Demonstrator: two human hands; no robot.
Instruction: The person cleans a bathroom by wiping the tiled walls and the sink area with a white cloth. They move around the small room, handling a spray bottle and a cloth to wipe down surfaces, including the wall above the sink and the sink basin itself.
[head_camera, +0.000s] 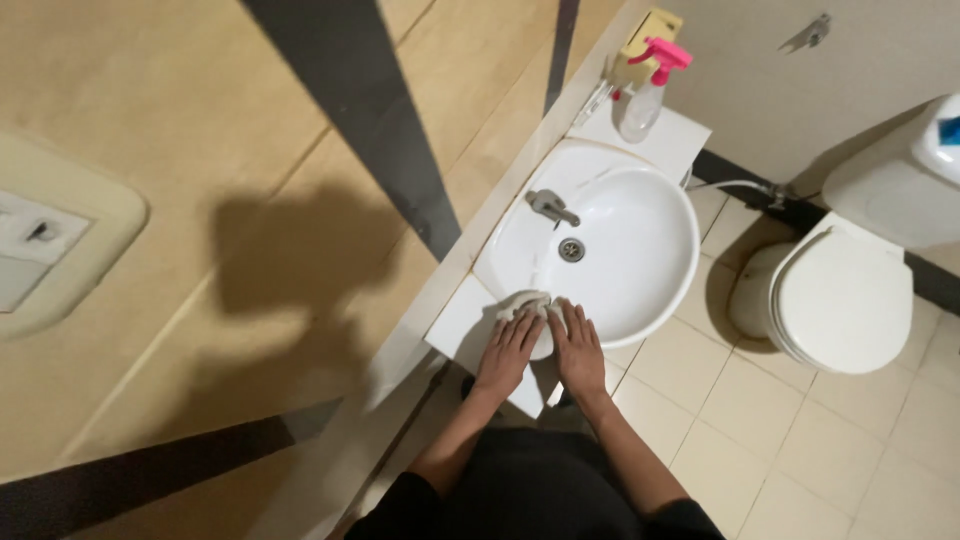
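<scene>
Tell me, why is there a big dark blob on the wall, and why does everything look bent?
Head view: the blob is a shadow cast on the tan wall, so the light sits off to the right; the wide lens bends the wall stripes and tilts the toilet; the sink looks bright but sharp, with little glare.

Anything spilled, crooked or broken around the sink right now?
Nothing stands out. Both hands, left and right, press a pale cloth on the sink rim. The spray bottle stands upright behind it, the tap looks whole, and the toilet lid is shut.
</scene>
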